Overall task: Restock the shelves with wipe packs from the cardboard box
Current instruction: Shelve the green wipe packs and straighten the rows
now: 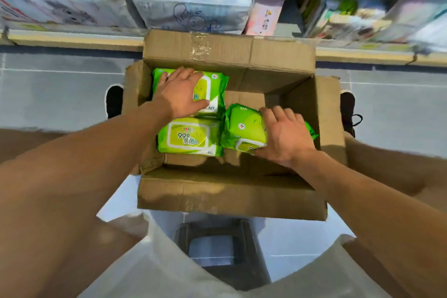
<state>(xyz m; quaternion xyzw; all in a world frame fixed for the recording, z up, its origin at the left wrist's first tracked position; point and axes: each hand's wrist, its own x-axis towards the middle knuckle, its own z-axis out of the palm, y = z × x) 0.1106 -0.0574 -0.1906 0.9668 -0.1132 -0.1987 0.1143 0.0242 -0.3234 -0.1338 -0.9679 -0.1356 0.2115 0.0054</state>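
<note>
An open cardboard box [229, 198] sits on the floor in front of me, below the shelves. Three green wipe packs lie inside. My left hand [180, 92] rests flat on the far left pack [215, 87], fingers spread over its top. A second pack [188, 138] lies untouched just in front of it. My right hand [285, 135] grips the tilted right-hand pack [244, 126], fingers over its far edge and thumb under its near edge.
A low shelf [72, 38] behind the box carries white and pink tissue packs [193, 7] and blurred colourful goods [362, 14] at right. My shoes [113, 99] flank the box. A dark stool [212, 244] stands under me on the grey tiled floor.
</note>
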